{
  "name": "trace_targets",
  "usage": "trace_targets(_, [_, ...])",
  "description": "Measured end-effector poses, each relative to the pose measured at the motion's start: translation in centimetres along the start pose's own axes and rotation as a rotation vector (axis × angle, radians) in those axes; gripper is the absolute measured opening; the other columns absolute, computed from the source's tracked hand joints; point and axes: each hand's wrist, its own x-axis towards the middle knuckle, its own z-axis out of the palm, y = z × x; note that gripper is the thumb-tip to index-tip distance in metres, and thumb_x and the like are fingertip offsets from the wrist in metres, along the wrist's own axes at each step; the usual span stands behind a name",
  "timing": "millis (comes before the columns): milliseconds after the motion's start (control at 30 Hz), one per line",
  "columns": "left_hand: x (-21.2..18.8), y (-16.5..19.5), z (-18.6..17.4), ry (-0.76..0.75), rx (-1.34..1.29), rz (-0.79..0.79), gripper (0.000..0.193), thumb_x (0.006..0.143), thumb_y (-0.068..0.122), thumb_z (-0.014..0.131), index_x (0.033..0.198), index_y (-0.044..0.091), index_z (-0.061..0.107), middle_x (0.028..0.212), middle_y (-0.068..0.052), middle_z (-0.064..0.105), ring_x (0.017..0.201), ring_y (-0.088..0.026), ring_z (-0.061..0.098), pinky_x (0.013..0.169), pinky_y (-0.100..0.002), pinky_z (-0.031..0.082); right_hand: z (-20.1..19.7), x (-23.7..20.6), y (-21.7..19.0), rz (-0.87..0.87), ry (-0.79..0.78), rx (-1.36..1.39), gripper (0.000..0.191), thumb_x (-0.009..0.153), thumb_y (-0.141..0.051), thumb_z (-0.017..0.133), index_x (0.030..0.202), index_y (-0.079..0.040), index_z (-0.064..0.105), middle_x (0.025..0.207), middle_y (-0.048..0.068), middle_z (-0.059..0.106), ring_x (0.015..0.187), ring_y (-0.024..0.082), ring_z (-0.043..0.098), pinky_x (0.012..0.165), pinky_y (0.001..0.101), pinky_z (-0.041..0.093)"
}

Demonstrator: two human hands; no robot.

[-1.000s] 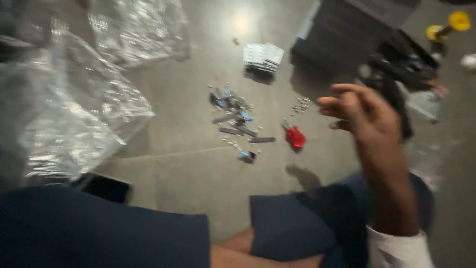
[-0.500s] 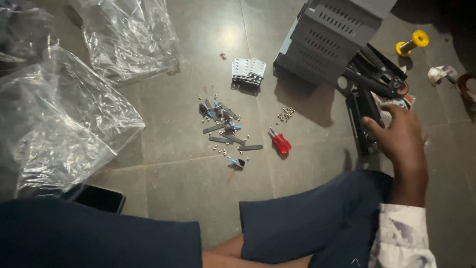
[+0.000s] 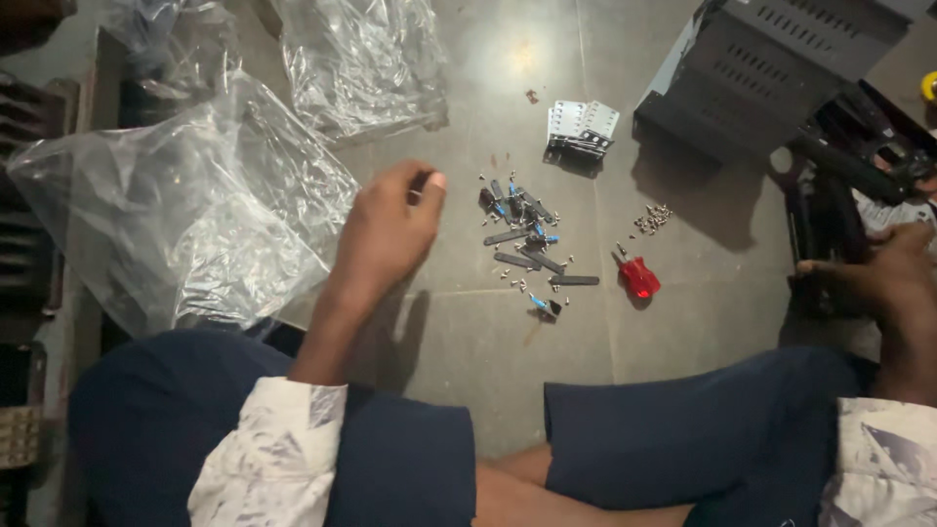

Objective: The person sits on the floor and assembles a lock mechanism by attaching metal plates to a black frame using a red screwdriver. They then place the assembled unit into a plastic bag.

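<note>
I sit on a grey floor with my knees in dark blue cloth at the bottom of the view. My left hand (image 3: 390, 229) hovers over the floor with its fingers curled in and nothing visible in them. It is just left of a scatter of small black strips, screws and blue-tipped parts (image 3: 527, 249). My right hand (image 3: 893, 278) is at the right edge, closed on a black metal frame (image 3: 825, 220). A small red screwdriver (image 3: 637, 277) lies between the two hands.
A grey perforated metal case (image 3: 771, 68) stands at the top right, with a little heap of screws (image 3: 652, 219) in front of it. A small silver bracket (image 3: 583, 127) lies near the top middle. Crumpled clear plastic bags (image 3: 195, 215) (image 3: 361, 59) cover the left.
My left hand has come into view and reached out towards the scattered parts. My right hand has dropped lower at the right edge, and the view has shifted closer.
</note>
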Motion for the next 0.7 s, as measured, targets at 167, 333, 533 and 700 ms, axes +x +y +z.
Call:
trace_targets(167, [0.2,-1.2,1.0,-0.059,0.213,0.034,0.034,0.095,0.035,0.062,0.107,0.005,0.074,0.108,-0.018,0.075,0.102,-0.039,0.07,0.088,-0.048,0.053,0.7,-1.0,-0.6,-0.078,0.082,0.135,0.107,0.061,-0.026,0.097,0.145,-0.001,0.035,0.128,0.03,0.06,0.105,0.045,0.065,0.075,0.0584,0.059])
trace_targets(333, [0.3,-1.5,1.3,-0.106,0.276,0.014,0.035,0.095,0.036,0.062,0.109,0.006,0.074,0.109,-0.02,0.073,0.101,-0.041,0.069,0.088,-0.05,0.053,-2.3,-2.1,0.2,-0.149,0.26,-0.135,0.094,0.066,-0.028,0.092,0.144,-0.006,0.044,0.14,0.024,0.059,0.128,0.044,0.054,0.102,0.0601,0.044])
trace_targets(533, [0.5,-1.1,1.6,-0.135,0.295,0.017,0.035,0.095,0.036,0.062,0.108,0.006,0.075,0.106,-0.02,0.074,0.1,-0.041,0.069,0.087,-0.05,0.053,-5.1,-4.4,-0.6,0.015,0.312,-0.327,0.057,0.088,-0.04,0.083,0.127,-0.003,0.064,0.119,0.024,0.069,0.113,0.045,0.062,0.092,0.0595,0.046])
trace_targets(700, [0.6,-0.7,1.6,-0.142,0.3,0.005,0.034,0.094,0.036,0.062,0.106,0.007,0.075,0.104,-0.018,0.075,0.099,-0.04,0.07,0.087,-0.05,0.053,-5.4,-4.8,0.7,0.037,0.418,-0.154,0.041,0.109,-0.038,0.07,0.118,0.002,0.067,0.109,0.032,0.069,0.101,0.054,0.065,0.083,0.0603,0.05])
